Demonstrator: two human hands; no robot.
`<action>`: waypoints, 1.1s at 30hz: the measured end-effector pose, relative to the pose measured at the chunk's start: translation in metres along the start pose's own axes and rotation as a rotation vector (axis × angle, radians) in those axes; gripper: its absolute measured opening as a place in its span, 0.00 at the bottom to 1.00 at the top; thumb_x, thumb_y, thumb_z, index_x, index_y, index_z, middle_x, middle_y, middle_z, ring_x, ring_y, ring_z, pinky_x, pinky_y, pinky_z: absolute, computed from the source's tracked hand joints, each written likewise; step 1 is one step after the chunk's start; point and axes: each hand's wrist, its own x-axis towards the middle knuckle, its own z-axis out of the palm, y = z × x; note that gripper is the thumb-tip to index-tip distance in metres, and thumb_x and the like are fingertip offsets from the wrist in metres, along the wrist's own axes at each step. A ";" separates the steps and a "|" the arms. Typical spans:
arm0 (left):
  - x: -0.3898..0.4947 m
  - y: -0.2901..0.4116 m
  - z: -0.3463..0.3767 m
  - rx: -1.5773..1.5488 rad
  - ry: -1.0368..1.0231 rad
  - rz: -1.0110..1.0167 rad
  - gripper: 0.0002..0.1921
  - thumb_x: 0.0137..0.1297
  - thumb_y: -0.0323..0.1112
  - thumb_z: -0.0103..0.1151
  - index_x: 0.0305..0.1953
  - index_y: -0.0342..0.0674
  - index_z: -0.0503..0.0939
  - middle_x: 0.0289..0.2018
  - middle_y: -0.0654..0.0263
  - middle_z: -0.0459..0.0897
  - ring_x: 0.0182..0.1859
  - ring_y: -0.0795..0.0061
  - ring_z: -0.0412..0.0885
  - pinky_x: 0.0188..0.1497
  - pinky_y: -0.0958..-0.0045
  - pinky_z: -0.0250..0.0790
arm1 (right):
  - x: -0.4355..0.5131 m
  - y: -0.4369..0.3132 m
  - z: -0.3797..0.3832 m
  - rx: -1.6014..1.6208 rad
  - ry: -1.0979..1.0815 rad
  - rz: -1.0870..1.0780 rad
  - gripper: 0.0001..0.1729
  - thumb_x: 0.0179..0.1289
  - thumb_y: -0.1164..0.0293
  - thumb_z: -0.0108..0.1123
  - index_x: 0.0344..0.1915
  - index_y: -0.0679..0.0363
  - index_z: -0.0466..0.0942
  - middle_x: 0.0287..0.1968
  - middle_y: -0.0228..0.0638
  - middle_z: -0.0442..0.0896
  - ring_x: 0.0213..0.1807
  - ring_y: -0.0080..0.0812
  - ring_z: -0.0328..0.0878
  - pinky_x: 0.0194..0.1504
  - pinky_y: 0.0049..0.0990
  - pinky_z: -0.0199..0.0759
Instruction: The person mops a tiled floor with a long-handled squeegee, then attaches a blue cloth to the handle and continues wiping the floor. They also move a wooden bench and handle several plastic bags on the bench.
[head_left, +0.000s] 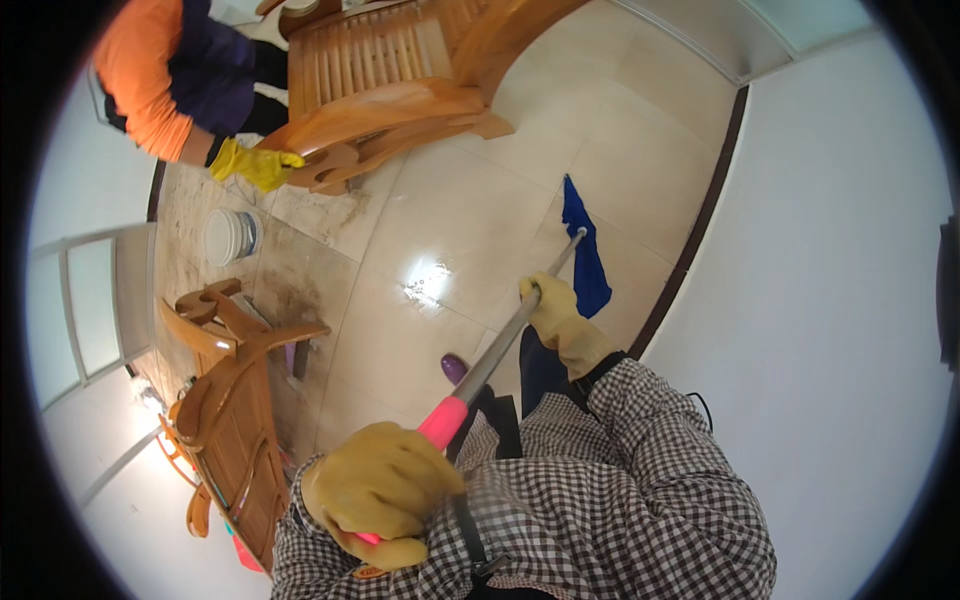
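Both my hands wear tan-yellow rubber gloves and hold one floor mop, its metal pole (499, 349) slanting away from me. Close to my body, my left hand (382, 484) is wrapped around the pink grip (444, 421) at the pole's near end. Farther down, my right hand (561, 315) closes around the bare metal. A dark blue mop cloth (590, 262) lies spread on the tiled floor (450, 202) at the pole's far end. Its lower part passes just beyond my right glove. A purple shoe tip (454, 368) shows left of the pole.
A co-worker (199, 82) in yellow gloves touches a wooden slatted bench (375, 105). A white lidded bucket (231, 236) stands on dirt-stained tiles at left. More carved wooden furniture (240, 427) is nearer me. A dark skirting board (694, 225) edges the white wall (817, 300) at right.
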 end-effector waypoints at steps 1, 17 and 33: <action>-0.019 0.009 -0.003 0.025 0.086 0.020 0.14 0.68 0.32 0.74 0.26 0.33 0.86 0.20 0.60 0.83 0.26 0.64 0.84 0.42 0.55 0.90 | 0.006 -0.014 0.017 -0.044 0.002 -0.062 0.19 0.83 0.55 0.58 0.44 0.59 0.86 0.46 0.56 0.90 0.53 0.64 0.87 0.56 0.51 0.81; -0.392 0.175 0.076 0.573 0.968 -0.021 0.28 0.75 0.44 0.68 0.13 0.45 0.77 0.11 0.70 0.76 0.15 0.74 0.77 0.26 0.66 0.81 | -0.100 -0.184 0.395 -0.259 -0.516 -0.400 0.11 0.74 0.61 0.65 0.40 0.55 0.89 0.40 0.52 0.92 0.43 0.59 0.91 0.47 0.51 0.86; -0.515 0.213 0.218 0.550 2.108 0.051 0.29 0.89 0.44 0.45 0.23 0.56 0.50 0.18 0.76 0.48 0.23 0.79 0.50 0.56 0.67 0.69 | -0.224 -0.186 0.390 -0.585 -0.953 -0.868 0.15 0.71 0.66 0.65 0.47 0.58 0.95 0.49 0.49 0.96 0.54 0.55 0.93 0.53 0.55 0.85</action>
